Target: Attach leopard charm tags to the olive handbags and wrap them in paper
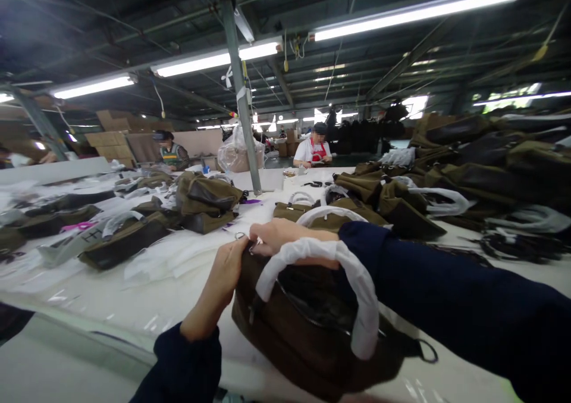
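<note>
A dark olive-brown handbag [307,325] rests tilted at the near edge of the white table, its zipped top facing up. White wrapping covers its arched handle [328,251]. My left hand [228,267] grips the bag's upper left corner from the outside, fingers closed. Reaching across behind the handle, my right hand [285,235] pinches the same corner; its fingertips meet those of the left. Just above them a small metal ring [239,235] stands out from the corner. Another metal ring [429,352] hangs at the opposite end. What lies between the fingertips is hidden.
Similar olive bags [207,197] lie on the white table [187,299], with a tall heap [499,171] on the right. Dark straps [520,245] lie below it. A metal post [243,105] rises beyond. Two co-workers [312,147] [172,153] sit farther back.
</note>
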### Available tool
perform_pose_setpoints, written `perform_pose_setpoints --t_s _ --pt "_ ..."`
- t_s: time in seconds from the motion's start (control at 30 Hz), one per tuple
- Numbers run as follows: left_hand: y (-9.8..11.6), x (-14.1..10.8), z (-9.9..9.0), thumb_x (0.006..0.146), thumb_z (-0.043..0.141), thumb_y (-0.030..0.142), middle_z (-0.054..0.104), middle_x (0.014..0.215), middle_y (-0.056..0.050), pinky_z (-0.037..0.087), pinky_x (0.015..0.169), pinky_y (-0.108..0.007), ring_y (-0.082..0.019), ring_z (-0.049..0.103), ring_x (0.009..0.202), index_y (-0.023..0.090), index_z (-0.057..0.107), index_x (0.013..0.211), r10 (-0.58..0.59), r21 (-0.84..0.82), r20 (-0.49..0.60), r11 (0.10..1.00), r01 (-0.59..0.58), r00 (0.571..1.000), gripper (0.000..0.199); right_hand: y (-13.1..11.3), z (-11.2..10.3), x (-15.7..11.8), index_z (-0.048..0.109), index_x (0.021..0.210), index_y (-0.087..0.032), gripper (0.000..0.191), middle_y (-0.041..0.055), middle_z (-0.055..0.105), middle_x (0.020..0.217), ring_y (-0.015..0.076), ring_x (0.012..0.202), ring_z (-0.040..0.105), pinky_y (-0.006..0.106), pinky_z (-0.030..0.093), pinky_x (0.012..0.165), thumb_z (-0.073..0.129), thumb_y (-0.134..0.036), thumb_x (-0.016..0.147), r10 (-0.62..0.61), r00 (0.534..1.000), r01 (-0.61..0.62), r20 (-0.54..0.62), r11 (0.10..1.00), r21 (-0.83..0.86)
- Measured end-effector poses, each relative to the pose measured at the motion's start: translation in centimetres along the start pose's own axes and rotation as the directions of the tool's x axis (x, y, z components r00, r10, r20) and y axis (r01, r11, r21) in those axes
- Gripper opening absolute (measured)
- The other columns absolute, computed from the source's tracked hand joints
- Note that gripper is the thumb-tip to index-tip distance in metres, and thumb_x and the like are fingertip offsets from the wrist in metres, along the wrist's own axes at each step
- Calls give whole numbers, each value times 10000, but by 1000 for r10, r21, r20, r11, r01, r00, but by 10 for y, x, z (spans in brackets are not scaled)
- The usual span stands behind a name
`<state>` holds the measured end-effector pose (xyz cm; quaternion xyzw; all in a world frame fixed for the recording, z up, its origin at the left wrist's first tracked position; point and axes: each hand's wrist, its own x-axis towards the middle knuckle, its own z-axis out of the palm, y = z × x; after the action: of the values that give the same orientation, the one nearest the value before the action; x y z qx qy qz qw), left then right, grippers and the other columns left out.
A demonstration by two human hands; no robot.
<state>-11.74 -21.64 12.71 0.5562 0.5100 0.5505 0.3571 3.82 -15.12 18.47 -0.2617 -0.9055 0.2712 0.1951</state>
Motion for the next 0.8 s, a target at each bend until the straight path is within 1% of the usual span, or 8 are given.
perform_pose_setpoints --t_s 0.13,0.2,0.3,0.4,0.47,0.53,0.67,0.8 --pt "19 20 -11 912 459 415 669 689 -20 443 635 -266 -199 577 692 179 660 698 94 147 100 983 -108 991 377 -5 -16 13 596 729 -188 136 -4 561 669 149 656 506 255 348 609 727 -178 764 -33 999 33 4 975 -220" --pt "27 29 -12 914 439 410 666 689 -18 442 633 -265 -201 573 699 183 662 690 132 193 180 967 -167 975 389 -7 -25 13 578 700 -183 144 -18 561 657 127 630 496 243 338 588 689 -151 786 -51 999 53 14 970 -239" --pt "45 41 -11 917 421 412 653 690 -9 433 630 -257 -194 558 695 185 668 689 165 220 303 946 -237 939 406 -10 -38 5 542 707 -182 159 -41 554 647 103 609 504 216 345 566 670 -142 793 -85 996 82 -4 971 -225" --pt "67 54 -8 929 392 402 622 681 -1 404 618 -248 -177 518 673 180 678 694 195 272 440 901 -337 876 432 -10 -46 -10 510 775 -191 122 -63 554 641 90 557 549 188 367 519 616 -145 815 -80 996 75 -29 986 -149" --pt "78 62 -5 932 378 382 584 648 9 377 603 -245 -164 481 649 178 674 681 208 308 517 860 -407 830 439 -5 -48 -21 482 830 -207 90 -76 550 642 91 513 570 177 380 470 562 -170 846 -35 999 35 -37 999 -4" --pt "82 70 2 923 389 359 557 618 19 364 596 -245 -155 458 635 172 664 664 209 321 554 840 -438 806 422 2 -48 -31 457 878 -221 84 -81 560 654 97 501 583 176 394 441 542 -223 875 23 999 -22 -44 999 33" --pt "76 80 19 920 368 362 566 610 18 382 598 -255 -153 460 625 162 635 654 197 322 569 840 -437 798 427 15 -44 -37 488 875 -208 169 -22 650 751 148 668 644 215 457 560 636 -229 797 72 984 -113 -163 959 -259" --pt "66 85 32 910 342 339 642 709 -9 427 696 -264 -178 536 733 176 603 668 222 325 549 832 -450 806 392 15 -36 -32 568 990 -156 204 117 699 835 290 803 679 351 486 677 583 -229 801 120 940 -254 -319 869 -425"
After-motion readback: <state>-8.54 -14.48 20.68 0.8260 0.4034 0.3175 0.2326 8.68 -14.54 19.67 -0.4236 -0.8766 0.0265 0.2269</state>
